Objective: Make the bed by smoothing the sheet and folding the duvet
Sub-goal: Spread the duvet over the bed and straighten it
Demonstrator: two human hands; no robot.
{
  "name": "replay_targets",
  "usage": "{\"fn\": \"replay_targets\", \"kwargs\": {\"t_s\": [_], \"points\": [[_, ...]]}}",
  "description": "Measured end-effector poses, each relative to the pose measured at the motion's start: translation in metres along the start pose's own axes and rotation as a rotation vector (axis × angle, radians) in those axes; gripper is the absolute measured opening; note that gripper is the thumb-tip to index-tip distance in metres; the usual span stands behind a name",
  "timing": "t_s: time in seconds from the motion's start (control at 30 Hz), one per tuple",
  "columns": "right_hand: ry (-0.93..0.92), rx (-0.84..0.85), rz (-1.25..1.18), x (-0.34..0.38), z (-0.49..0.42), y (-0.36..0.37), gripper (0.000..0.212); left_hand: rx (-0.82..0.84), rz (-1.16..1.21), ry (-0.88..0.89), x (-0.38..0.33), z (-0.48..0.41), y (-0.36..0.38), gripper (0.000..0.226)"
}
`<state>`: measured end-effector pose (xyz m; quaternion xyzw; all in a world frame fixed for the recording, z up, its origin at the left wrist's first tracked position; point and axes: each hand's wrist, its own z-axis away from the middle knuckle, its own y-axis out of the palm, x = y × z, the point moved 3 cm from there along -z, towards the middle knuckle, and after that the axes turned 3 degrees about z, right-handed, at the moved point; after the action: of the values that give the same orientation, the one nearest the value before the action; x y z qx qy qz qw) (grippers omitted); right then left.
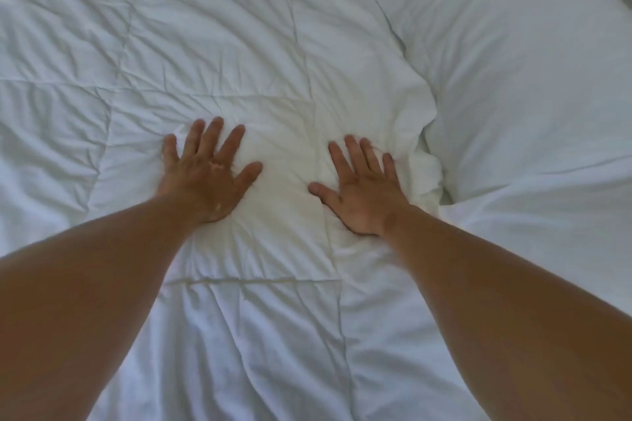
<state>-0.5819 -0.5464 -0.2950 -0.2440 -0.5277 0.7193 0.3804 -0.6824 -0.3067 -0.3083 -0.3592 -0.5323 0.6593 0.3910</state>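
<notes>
Arms (85, 284): bare, stretched over duvet (205, 44).
Left hand (208, 178): flat on duvet, fingers spread, gripping nothing.
Right hand (362, 191): likewise, near duvet's right edge.
Sheet (513, 79): right of duvet.

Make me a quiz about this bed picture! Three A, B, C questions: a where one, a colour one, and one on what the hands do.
1. Where are the left hand and right hand?
A. on the duvet
B. on a pillow
C. in the air
2. What colour is the duvet?
A. red
B. white
C. black
3. How are the fingers?
A. in fists
B. pinching cloth
C. spread flat
Answers: 1 A, palms press the duvet; 2 B, white all over; 3 C, fingers lie straight and apart.
</notes>
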Motion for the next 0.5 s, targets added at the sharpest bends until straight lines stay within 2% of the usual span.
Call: {"fn": "replay_targets", "kwargs": {"t_s": [0.1, 0.2, 0.37, 0.5], "points": [[-0.007, 0.046, 0.001, 0.003, 0.036, 0.007, 0.082, 0.062, -0.024, -0.016, -0.008, 0.030, -0.001, 0.086], [-0.047, 0.051, -0.031, 0.004, 0.099, 0.024, 0.088, 0.121, 0.024, 0.009, -0.019, 0.085, 0.004, 0.089], [-0.081, 0.068, -0.057, 0.008, 0.204, 0.047, 0.097, 0.174, 0.092, 0.090, -0.050, 0.197, 0.014, 0.085], [-0.099, 0.009, -0.010, 0.008, 0.305, 0.080, 0.090, 0.152, 0.088, 0.209, -0.077, 0.305, 0.034, 0.083]]}}
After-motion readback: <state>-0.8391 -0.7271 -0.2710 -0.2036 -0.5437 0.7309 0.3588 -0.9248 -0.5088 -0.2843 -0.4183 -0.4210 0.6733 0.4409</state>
